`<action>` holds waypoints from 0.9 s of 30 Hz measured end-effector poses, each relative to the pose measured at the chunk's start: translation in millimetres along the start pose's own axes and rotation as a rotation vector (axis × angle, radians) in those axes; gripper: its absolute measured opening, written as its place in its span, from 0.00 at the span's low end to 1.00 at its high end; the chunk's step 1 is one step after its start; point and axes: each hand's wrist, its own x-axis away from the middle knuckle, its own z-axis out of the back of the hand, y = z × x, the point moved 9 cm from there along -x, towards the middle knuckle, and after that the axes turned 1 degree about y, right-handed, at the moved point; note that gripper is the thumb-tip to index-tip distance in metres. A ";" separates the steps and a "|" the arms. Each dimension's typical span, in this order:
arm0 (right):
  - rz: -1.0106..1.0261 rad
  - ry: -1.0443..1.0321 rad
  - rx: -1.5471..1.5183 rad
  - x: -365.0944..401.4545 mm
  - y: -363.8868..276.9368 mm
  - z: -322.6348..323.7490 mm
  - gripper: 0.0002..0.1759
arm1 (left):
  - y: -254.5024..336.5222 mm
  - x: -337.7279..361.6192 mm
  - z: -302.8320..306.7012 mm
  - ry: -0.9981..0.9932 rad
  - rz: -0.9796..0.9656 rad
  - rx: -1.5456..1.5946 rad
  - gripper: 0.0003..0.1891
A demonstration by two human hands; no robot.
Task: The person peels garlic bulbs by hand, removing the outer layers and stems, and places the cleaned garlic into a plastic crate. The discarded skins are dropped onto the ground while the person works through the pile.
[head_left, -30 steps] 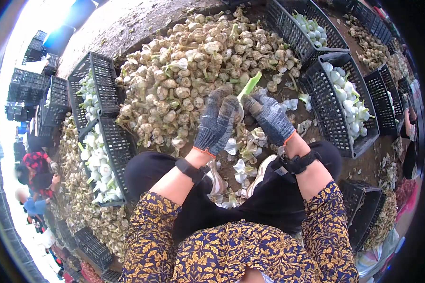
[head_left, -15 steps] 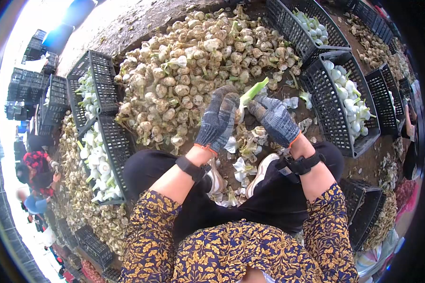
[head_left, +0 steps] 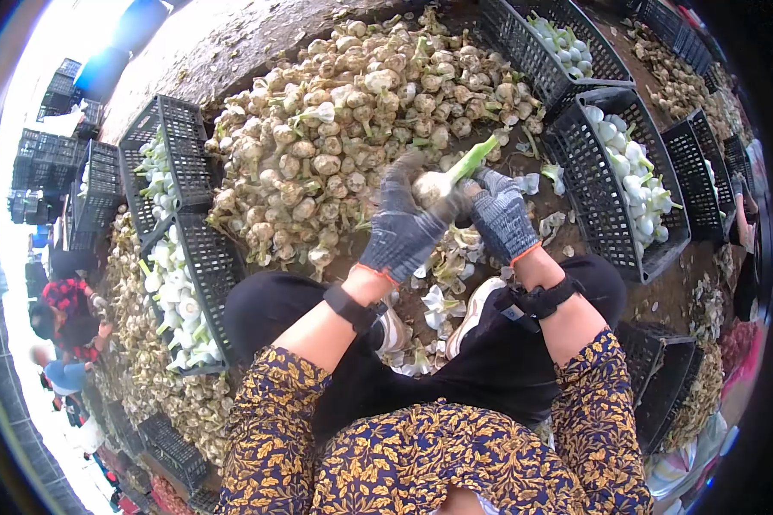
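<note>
A garlic bulb [head_left: 432, 186] with a thick green stem is held between my two gloved hands, over the ground in front of my knees. My left hand [head_left: 401, 219], in a grey knit glove, is closed round the bulb's left side; its fingers are a little blurred. On the other side, my right hand [head_left: 500, 215] grips near the base of the stem, its fingertips partly hidden. Loose peeled skins [head_left: 442, 309] lie on the ground below my hands, between my shoes. Just beyond rises a big heap of unpeeled garlic [head_left: 318, 146].
Black crates of cleaned white garlic stand on both sides: a left crate [head_left: 206, 275], a right crate [head_left: 661, 180] and a far right crate [head_left: 601, 51]. More garlic [head_left: 137, 369] covers the ground at left, near a person in a red checked top [head_left: 64, 296].
The garlic's round bulb now shows between my hands, where mostly the stem showed before. My left hand has shifted slightly right and turned about the bulb.
</note>
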 end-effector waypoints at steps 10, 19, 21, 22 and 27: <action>-0.243 -0.069 -0.235 1.2 -4.2 5.4 0.17 | -46.2 -8.3 -2.0 -0.044 0.497 0.334 0.17; -0.010 -0.063 -0.426 -5.4 53.6 -18.7 0.14 | -38.3 5.2 -26.1 -0.202 0.579 0.982 0.21; -0.031 -0.047 -0.215 -2.4 30.9 -3.4 0.13 | -32.4 1.4 -21.1 -0.138 0.461 0.669 0.22; -0.052 -0.036 -0.003 -1.3 19.1 3.9 0.13 | -26.2 -2.2 -10.9 -0.071 0.338 0.359 0.24; 0.107 -0.125 -0.396 3.9 10.3 -4.1 0.12 | -12.6 -2.0 -25.0 -0.230 0.417 0.839 0.24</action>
